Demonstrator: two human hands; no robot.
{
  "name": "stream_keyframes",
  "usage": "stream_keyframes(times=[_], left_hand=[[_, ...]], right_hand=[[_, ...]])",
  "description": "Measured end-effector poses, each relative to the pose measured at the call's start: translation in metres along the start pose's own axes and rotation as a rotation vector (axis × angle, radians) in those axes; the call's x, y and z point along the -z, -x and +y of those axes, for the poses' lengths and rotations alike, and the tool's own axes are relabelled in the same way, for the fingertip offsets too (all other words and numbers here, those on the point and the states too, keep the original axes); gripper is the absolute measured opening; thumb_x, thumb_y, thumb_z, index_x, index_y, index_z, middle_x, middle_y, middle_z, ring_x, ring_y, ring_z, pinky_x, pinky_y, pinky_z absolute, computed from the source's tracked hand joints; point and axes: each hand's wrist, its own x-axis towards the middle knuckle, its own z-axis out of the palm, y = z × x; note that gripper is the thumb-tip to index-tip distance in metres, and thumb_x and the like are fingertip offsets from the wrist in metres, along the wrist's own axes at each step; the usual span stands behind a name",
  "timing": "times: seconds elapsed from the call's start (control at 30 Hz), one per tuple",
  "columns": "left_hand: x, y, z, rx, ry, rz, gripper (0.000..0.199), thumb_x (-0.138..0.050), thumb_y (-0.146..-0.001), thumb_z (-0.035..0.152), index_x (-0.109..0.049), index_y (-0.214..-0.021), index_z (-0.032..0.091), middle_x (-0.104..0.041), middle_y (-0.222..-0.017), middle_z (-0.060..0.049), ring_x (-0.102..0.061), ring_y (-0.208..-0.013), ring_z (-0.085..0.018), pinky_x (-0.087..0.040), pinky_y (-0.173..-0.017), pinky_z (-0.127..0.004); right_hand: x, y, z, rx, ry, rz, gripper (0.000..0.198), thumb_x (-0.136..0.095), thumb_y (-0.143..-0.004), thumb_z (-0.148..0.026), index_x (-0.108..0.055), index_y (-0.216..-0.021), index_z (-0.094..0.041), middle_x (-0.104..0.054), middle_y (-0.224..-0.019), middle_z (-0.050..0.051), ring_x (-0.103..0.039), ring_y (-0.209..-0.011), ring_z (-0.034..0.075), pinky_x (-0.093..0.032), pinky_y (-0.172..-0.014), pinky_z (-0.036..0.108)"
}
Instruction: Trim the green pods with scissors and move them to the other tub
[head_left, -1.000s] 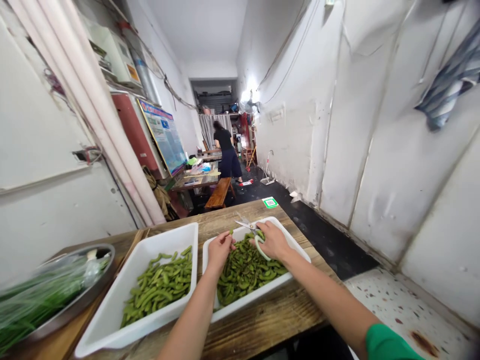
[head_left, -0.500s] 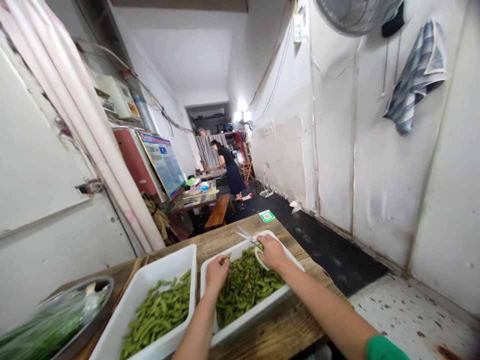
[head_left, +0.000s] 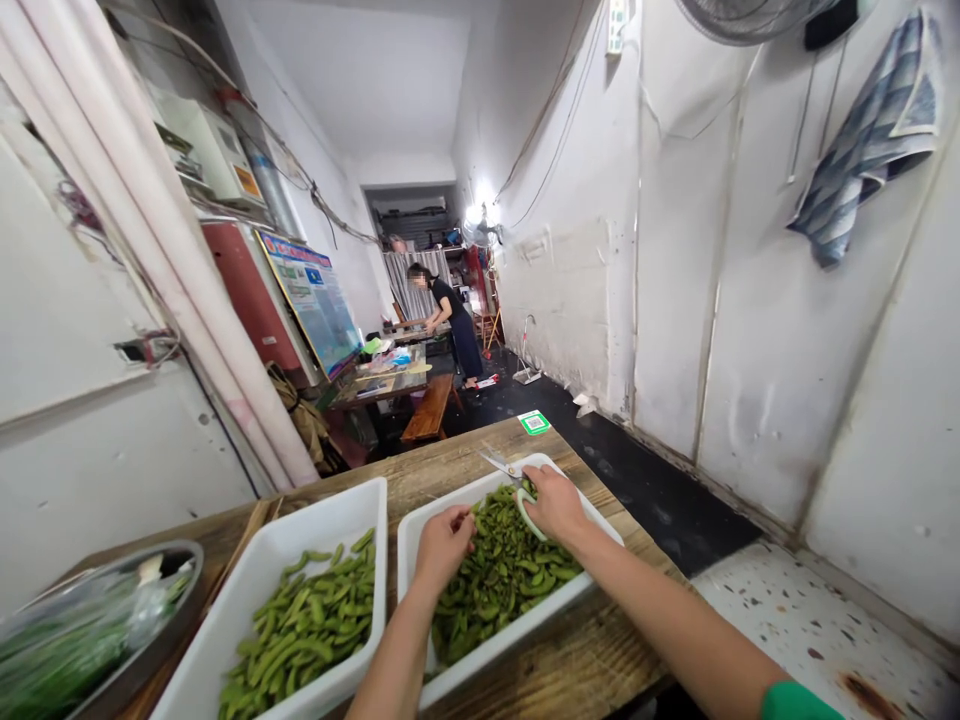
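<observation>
My right hand (head_left: 556, 503) is closed around the pale handles of a pair of scissors (head_left: 532, 517). The blades are parted and point away to the left, past the far rim of the right white tray (head_left: 407, 560). Green edamame pods (head_left: 495, 590) fill that tray. Over its left side hovers my left hand (head_left: 444, 548), fingers curled in a pinch; what they hold, if anything, is hidden. To the left, a second white tray (head_left: 380, 525) carries a looser heap of edamame pods (head_left: 315, 615).
Both trays stand on a wooden table (head_left: 420, 480) with a green code card (head_left: 534, 423) at its far corner. A metal basin (head_left: 196, 570) with bagged greens (head_left: 82, 640) is at the left. Farther back, a person (head_left: 455, 320) bends over a table beside a wooden bench (head_left: 430, 405).
A pod tip showed between my left fingers before; now none is visible there. My left hand has shifted slightly right, closer to the pods. The scissors stay in my right hand. The view has tilted slightly.
</observation>
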Motion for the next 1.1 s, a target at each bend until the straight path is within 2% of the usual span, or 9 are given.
stream_keyframes(times=[0.3,0.5,0.9,1.1], left_hand=[[-0.002,0.008,0.013,0.025,0.11,-0.063,0.025,-0.05,-0.074,0.034,-0.065,-0.082,0.016,-0.061,-0.062,-0.001,-0.054,-0.045,-0.014,-0.041,-0.05,-0.027],[-0.004,0.009,0.007,-0.011,0.13,-0.131,0.03,-0.048,-0.076,0.036,-0.066,-0.087,0.015,-0.06,-0.063,-0.001,-0.053,-0.046,-0.014,-0.04,-0.049,-0.025],[-0.006,0.008,0.002,0.001,0.13,-0.133,0.028,-0.05,-0.076,0.038,-0.064,-0.084,0.015,-0.06,-0.063,0.0,-0.053,-0.045,-0.013,-0.04,-0.049,-0.025],[-0.005,0.007,0.003,0.005,0.1,-0.137,0.027,-0.05,-0.076,0.038,-0.064,-0.081,0.016,-0.059,-0.061,0.0,-0.053,-0.045,-0.013,-0.04,-0.049,-0.025]], right_hand=[[-0.003,0.004,-0.003,0.06,0.004,-0.017,0.034,-0.055,-0.079,-0.035,-0.06,-0.11,-0.02,-0.062,-0.091,0.007,-0.057,-0.078,0.019,-0.039,-0.07,0.025],[-0.004,0.006,-0.003,0.079,-0.013,-0.019,0.033,-0.056,-0.078,-0.032,-0.06,-0.108,-0.019,-0.062,-0.088,0.007,-0.057,-0.077,0.019,-0.039,-0.069,0.026],[0.001,0.006,-0.005,0.05,-0.01,-0.064,0.033,-0.057,-0.078,-0.036,-0.06,-0.108,-0.021,-0.061,-0.089,0.006,-0.057,-0.078,0.019,-0.036,-0.067,0.025],[0.003,0.006,-0.006,0.037,-0.03,-0.071,0.027,-0.059,-0.076,-0.034,-0.062,-0.1,-0.02,-0.06,-0.085,0.006,-0.055,-0.074,0.018,-0.034,-0.065,0.024]])
